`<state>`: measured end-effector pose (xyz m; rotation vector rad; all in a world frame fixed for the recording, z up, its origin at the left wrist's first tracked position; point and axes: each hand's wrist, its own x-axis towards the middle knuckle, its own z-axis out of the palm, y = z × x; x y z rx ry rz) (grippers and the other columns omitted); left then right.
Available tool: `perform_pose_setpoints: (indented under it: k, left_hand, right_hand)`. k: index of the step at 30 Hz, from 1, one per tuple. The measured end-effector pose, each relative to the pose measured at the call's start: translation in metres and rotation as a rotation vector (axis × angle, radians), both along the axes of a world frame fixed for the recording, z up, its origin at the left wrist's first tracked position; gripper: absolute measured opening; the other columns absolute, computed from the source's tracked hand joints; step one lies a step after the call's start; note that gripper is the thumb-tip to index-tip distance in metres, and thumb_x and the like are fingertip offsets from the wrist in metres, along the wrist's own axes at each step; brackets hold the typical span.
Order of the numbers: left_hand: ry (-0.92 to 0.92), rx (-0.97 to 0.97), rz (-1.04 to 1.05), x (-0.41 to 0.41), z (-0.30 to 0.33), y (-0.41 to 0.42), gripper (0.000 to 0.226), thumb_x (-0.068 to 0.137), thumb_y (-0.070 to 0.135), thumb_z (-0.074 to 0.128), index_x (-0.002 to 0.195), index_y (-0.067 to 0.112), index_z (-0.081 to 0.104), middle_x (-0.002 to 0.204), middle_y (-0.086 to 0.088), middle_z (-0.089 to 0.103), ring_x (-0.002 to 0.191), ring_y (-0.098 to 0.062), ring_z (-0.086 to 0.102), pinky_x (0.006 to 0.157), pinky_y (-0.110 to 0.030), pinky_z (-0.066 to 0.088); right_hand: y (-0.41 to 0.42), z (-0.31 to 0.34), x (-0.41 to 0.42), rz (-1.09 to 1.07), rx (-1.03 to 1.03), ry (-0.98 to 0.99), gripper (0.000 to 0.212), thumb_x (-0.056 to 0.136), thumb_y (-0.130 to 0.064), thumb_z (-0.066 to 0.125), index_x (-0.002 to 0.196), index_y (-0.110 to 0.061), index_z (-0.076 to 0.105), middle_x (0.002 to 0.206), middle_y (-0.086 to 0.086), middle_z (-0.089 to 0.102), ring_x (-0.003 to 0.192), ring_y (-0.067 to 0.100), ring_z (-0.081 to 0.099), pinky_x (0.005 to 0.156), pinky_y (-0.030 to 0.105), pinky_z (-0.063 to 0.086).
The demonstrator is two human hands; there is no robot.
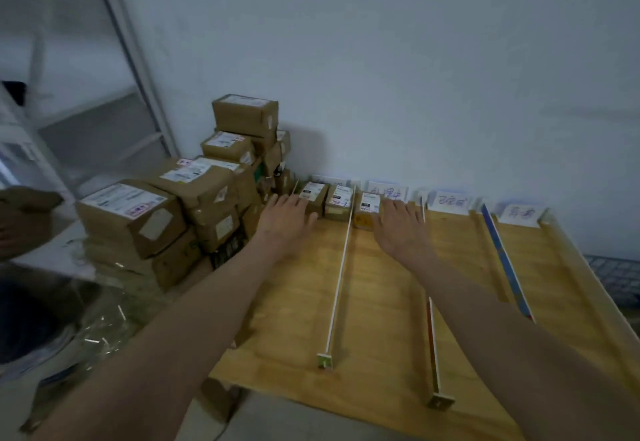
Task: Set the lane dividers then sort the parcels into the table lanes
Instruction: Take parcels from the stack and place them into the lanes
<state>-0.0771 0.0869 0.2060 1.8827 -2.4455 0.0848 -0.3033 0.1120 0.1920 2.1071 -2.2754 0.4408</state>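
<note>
Left hand point(285, 213), flat and open, against leftmost small parcel point(313, 194). Right hand point(398, 222), open too, beside third parcel point(369, 206), across the white divider point(341, 270).

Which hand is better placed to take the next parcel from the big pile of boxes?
Probably the left hand. It lies at the table's left end, right beside the stacked parcels, and looks empty. The right hand rests further right, past the white divider, and would have to cross over.
</note>
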Motion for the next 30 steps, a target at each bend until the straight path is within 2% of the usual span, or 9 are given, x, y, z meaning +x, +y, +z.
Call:
perform_pose_setpoints:
  k: [8,12,16,19,21,24,27,30]
  left_hand:
    - [0.051,-0.096,0.014,0.064,0.050,0.000,0.054,0.104,0.046,0.025,0.141,0.013,0.046,0.147,-0.009,0.047,0.137,-0.028,0.040,0.117,-0.043,0.023]
    - [0.050,-0.109,0.027,0.107,0.057,-0.015,0.054,0.102,0.047,0.023,0.137,0.014,0.049,0.144,-0.011,0.049,0.134,-0.030,0.043,0.116,-0.049,0.027]
    - [-0.011,-0.098,0.055,0.168,0.069,-0.034,0.068,0.094,0.053,0.013,0.130,0.014,0.055,0.135,-0.011,0.055,0.125,-0.031,0.050,0.110,-0.051,0.033]
    - [-0.022,-0.109,0.134,0.216,0.076,-0.055,0.052,0.101,0.048,0.030,0.133,0.013,0.053,0.136,-0.010,0.054,0.123,-0.031,0.050,0.108,-0.045,0.035]
    - [-0.022,-0.114,0.163,0.243,0.077,-0.066,0.050,0.102,0.045,0.034,0.135,0.013,0.052,0.136,-0.010,0.053,0.124,-0.031,0.050,0.108,-0.045,0.035]
    - [0.003,-0.078,0.191,0.276,0.072,-0.084,0.052,0.102,0.044,0.033,0.137,0.010,0.050,0.138,-0.014,0.051,0.126,-0.034,0.048,0.111,-0.048,0.034]
    - [0.094,-0.014,0.232,0.300,0.068,-0.096,0.061,0.101,0.052,0.031,0.140,0.008,0.047,0.141,-0.016,0.048,0.128,-0.036,0.046,0.110,-0.048,0.035]
    - [0.118,0.068,0.266,0.314,0.065,-0.103,0.065,0.096,0.057,0.042,0.138,0.007,0.046,0.139,-0.015,0.050,0.123,-0.034,0.050,0.105,-0.048,0.040]
  right_hand:
    - [-0.006,0.044,0.065,0.082,-0.026,-0.042,0.046,0.102,-0.037,0.034,0.138,-0.011,0.046,0.136,0.015,0.053,0.125,0.034,0.048,0.104,0.044,0.036]
    - [-0.023,0.051,0.109,0.102,-0.020,-0.063,0.045,0.102,-0.036,0.035,0.137,-0.010,0.046,0.135,0.016,0.053,0.124,0.035,0.048,0.102,0.045,0.038]
    - [-0.039,0.057,0.165,0.109,0.017,-0.105,0.045,0.102,-0.037,0.035,0.136,-0.010,0.046,0.136,0.015,0.052,0.125,0.034,0.047,0.100,0.045,0.039]
    - [-0.054,0.058,0.210,0.134,0.038,-0.128,0.044,0.102,-0.038,0.036,0.134,-0.010,0.047,0.135,0.015,0.054,0.124,0.034,0.050,0.100,0.045,0.041]
    - [-0.065,0.058,0.239,0.142,0.059,-0.170,0.046,0.101,-0.041,0.037,0.134,-0.010,0.046,0.134,0.014,0.055,0.123,0.033,0.051,0.100,0.046,0.044]
    - [-0.079,0.058,0.278,0.136,0.103,-0.212,0.050,0.101,-0.043,0.036,0.137,-0.008,0.042,0.137,0.015,0.052,0.124,0.034,0.051,0.097,0.047,0.044]
    - [-0.090,0.056,0.308,0.107,0.138,-0.285,0.053,0.101,-0.043,0.035,0.140,-0.007,0.036,0.139,0.016,0.049,0.123,0.036,0.051,0.093,0.046,0.044]
    - [-0.099,0.053,0.327,0.054,0.184,-0.347,0.057,0.101,-0.041,0.032,0.146,-0.006,0.027,0.138,0.019,0.049,0.122,0.037,0.051,0.094,0.044,0.043]
